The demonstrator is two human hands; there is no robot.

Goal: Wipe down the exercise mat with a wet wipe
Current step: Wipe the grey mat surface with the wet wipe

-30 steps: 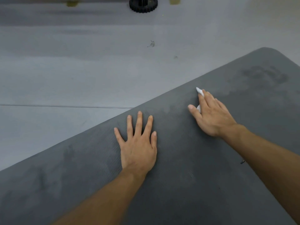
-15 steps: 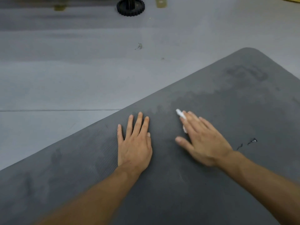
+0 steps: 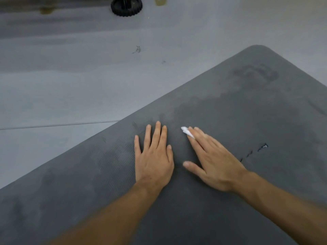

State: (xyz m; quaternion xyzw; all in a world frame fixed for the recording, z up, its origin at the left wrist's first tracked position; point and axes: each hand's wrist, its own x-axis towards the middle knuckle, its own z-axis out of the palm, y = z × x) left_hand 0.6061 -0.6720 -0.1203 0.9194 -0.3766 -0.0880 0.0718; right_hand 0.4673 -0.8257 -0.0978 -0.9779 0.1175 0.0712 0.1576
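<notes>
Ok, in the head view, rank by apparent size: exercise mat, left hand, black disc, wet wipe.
1. exercise mat
2. left hand
3. black disc, far off and cropped
4. wet wipe, mostly hidden under the right hand

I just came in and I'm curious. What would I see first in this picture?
Two bare hands lie flat in the middle of a dark grey exercise mat. The left hand rests on the mat, and beside it the right hand presses a small white wet wipe under its straight fingers. At the top edge, on the floor, stands a black ridged round thing.
</notes>
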